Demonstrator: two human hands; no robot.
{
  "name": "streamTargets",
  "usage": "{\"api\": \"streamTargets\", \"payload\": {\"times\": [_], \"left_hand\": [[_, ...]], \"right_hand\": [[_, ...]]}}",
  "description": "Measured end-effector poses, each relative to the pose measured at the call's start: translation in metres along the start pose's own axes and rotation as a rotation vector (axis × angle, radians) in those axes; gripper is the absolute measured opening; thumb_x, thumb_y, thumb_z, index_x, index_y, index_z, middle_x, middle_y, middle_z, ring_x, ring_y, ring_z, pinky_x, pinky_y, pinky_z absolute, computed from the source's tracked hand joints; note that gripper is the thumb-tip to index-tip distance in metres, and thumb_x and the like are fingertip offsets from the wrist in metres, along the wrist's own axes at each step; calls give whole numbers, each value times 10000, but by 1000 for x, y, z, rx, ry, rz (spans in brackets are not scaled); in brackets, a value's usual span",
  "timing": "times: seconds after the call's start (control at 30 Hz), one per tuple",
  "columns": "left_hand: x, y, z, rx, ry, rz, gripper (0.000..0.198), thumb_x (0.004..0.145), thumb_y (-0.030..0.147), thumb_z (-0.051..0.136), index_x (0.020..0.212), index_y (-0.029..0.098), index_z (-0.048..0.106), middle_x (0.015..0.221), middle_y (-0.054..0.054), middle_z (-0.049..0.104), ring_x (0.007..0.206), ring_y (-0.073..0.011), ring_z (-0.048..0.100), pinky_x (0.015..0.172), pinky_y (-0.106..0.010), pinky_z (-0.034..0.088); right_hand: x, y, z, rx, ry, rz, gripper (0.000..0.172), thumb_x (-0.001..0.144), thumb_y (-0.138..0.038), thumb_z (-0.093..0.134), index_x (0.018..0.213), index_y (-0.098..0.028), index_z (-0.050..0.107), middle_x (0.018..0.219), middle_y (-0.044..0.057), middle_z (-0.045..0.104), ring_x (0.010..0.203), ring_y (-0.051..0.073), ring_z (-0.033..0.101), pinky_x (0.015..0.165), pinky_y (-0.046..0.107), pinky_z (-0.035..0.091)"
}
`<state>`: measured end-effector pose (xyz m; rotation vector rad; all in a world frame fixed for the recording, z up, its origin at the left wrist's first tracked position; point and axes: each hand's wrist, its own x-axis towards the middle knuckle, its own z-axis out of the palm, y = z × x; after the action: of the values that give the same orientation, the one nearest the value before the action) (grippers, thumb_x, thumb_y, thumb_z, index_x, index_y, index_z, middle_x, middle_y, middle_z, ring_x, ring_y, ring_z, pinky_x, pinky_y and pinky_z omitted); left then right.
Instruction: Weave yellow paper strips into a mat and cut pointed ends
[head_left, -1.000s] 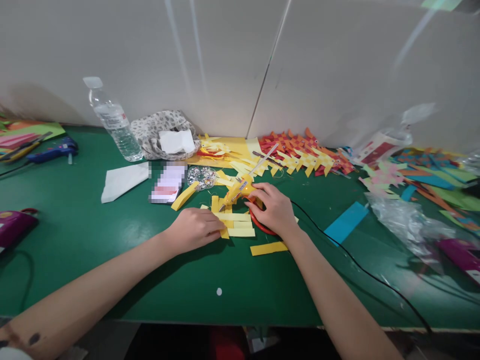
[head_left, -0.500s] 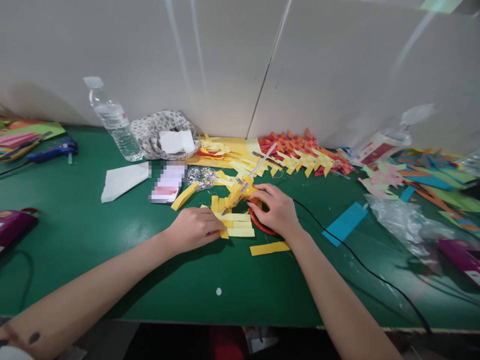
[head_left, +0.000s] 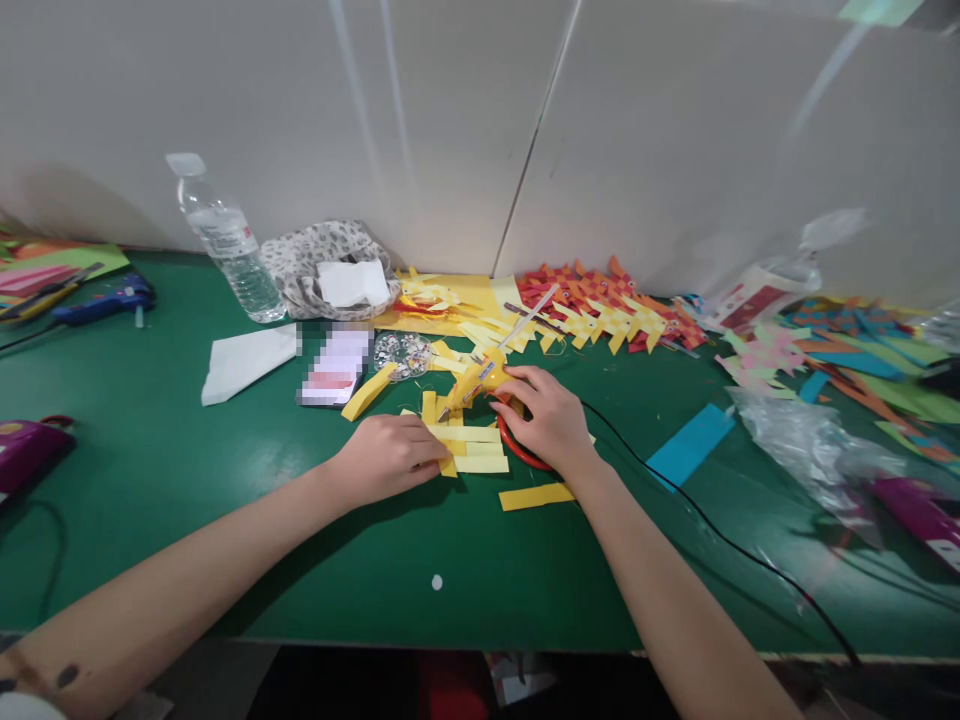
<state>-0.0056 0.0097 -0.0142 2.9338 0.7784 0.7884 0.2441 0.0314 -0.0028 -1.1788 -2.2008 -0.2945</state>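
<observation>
My left hand (head_left: 390, 455) lies with curled fingers on the left edge of a woven piece of yellow paper strips (head_left: 469, 448) on the green table (head_left: 225, 480), pinning it down. My right hand (head_left: 546, 418) is wrapped round the handle of a yellow glue gun (head_left: 480, 378), whose nozzle points down-left at the top of the strips. A red ring-shaped thing (head_left: 517, 450) lies partly hidden under my right hand. A loose yellow strip (head_left: 537, 496) rests just below my right wrist.
Behind are a water bottle (head_left: 225, 245), a patterned cloth pouch (head_left: 330, 265), a white paper (head_left: 247, 360), a dish of small beads (head_left: 403, 353), woven paper shapes (head_left: 607, 305), a blue strip (head_left: 688, 445), crumpled plastic (head_left: 810, 445) and a black cord (head_left: 720, 530). A blue glue gun (head_left: 105, 300) lies far left.
The glue gun's nozzle dipped slightly back toward the yellow strips after lifting a little; my right hand shifted a touch left. My left hand stayed put.
</observation>
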Motion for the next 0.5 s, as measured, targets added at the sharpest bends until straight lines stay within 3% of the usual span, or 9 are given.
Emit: {"api": "streamTargets", "payload": {"times": [0.5], "left_hand": [[-1, -1, 1, 0, -7, 2, 208, 879, 251, 487, 904, 223, 692, 848, -3, 731, 777, -142, 665, 665, -257, 492]], "right_hand": [[-1, -1, 0, 12, -11, -23, 55, 771, -204, 600, 823, -202, 618, 1004, 88, 630, 944, 221, 607, 769, 338, 509]]}}
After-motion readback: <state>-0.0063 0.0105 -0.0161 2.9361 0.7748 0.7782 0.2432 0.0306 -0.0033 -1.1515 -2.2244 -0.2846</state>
